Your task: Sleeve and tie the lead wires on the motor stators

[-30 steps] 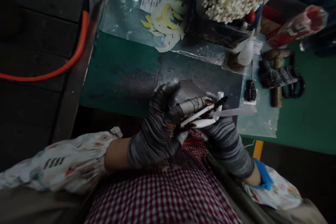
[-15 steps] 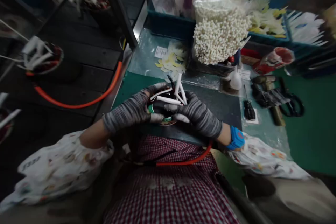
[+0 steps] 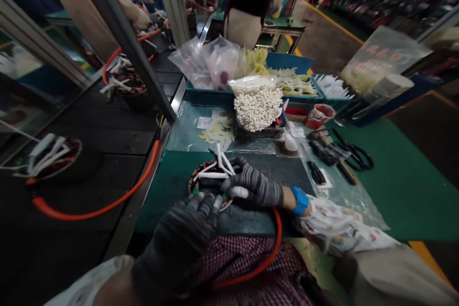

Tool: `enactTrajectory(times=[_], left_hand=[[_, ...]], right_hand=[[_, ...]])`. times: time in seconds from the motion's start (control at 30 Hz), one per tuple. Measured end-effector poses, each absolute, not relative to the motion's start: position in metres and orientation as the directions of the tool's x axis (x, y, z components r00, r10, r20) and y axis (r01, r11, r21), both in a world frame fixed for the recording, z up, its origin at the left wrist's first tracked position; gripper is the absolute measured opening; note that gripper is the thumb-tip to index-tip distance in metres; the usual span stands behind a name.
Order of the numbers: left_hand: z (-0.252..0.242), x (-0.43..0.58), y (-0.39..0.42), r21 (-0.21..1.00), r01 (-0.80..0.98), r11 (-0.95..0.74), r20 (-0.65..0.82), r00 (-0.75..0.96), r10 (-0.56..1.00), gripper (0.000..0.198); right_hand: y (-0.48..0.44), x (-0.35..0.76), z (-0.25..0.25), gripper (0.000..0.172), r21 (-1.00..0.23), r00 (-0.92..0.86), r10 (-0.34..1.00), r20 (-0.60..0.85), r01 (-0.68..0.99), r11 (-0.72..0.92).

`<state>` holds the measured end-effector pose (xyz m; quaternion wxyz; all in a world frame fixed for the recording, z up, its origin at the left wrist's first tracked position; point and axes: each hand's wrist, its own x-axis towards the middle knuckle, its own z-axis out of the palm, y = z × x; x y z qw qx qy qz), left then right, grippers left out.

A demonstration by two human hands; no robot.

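A round motor stator (image 3: 194, 177) with dark red windings and white-sleeved wires (image 3: 221, 161) lies on a dark mat (image 3: 279, 167) in front of me. My right hand (image 3: 251, 184), in a grey striped glove, is closed on its right rim, thumb near the front and fingers by the wires. My left hand (image 3: 190, 222), gloved the same, comes over the near edge. Its fingers are stretched out side by side, tips touching or just above the near rim; blur hides which. The left thumb is hidden. An orange cable (image 3: 278, 234) loops from the mat's front edge over my checked apron.
A bag of small white pieces (image 3: 258, 107) stands behind the mat, before blue bins (image 3: 211, 97). Right are a screwdriver (image 3: 315, 172), hammer (image 3: 346, 172) and scissors (image 3: 360, 155). Metal posts (image 3: 125, 38) and other stators (image 3: 53, 158) are left. A person (image 3: 247, 5) stands beyond.
My head has tilted up, bringing the room beyond into view. My left hand has shifted from the stator's left side to its near edge. My right hand stays at the right rim.
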<state>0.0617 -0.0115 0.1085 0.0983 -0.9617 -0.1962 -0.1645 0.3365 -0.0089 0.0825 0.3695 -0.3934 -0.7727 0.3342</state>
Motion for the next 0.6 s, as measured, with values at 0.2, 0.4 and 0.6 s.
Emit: enactTrajectory(times=[0.2, 0.4, 0.6], left_hand=[[0.099, 0.039, -0.008, -0.151, 0.379, -0.913, 0.370, 0.878, 0.304, 0.057], [0.064, 0.055, -0.006, 0.121, 0.522, -0.844, 0.655, 0.597, 0.463, 0.046], [0.048, 0.084, -0.030, 0.219, 0.645, -0.732, 0.661, 0.454, 0.598, 0.019]], right_hand=[[0.002, 0.390, 0.124, 0.029, -0.671, -0.432, 0.827, 0.360, 0.495, 0.552], [0.041, 0.459, 0.107, 0.019, -0.321, 0.128, 0.650, 0.749, 0.928, 0.187], [0.057, 0.469, 0.097, 0.011, -0.381, 0.129, 0.633, 0.763, 0.882, 0.279]])
